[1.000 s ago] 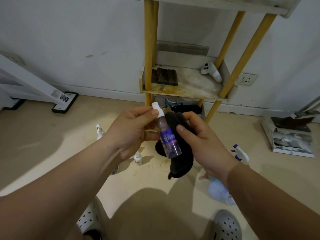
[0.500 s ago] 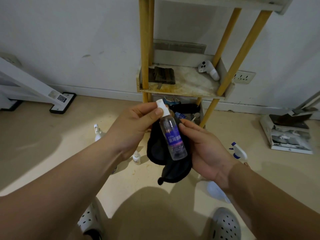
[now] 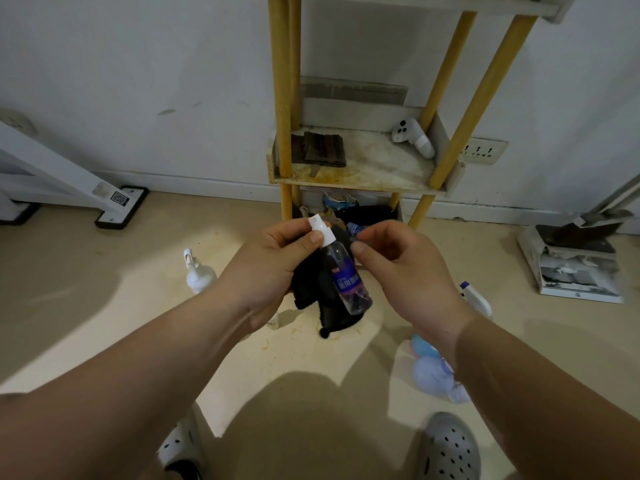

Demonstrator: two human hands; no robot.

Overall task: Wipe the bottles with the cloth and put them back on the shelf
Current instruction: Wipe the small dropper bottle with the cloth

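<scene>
My left hand (image 3: 273, 271) pinches the white spray cap of a small clear bottle (image 3: 346, 282) with a purple label, holding it tilted in front of me. A black cloth (image 3: 311, 289) hangs behind the bottle, bunched under my left fingers. My right hand (image 3: 405, 271) is at the bottle's shoulder with its fingers curled; thumb and forefinger pinch the cloth's upper edge there. The wooden shelf (image 3: 360, 181) stands just beyond my hands against the wall.
On the floor are a white spray bottle (image 3: 197, 275) at left, a blue-capped sprayer (image 3: 476, 299) and a pale blue bottle (image 3: 433, 375) at right. The shelf carries a white controller (image 3: 412, 136) and a dark folded rag (image 3: 322, 148). Magazines (image 3: 575, 271) lie far right.
My right hand left its place under the bottle and rose to the bottle's shoulder. The cloth now hangs bunched in my left hand. The bottle shifted slightly left.
</scene>
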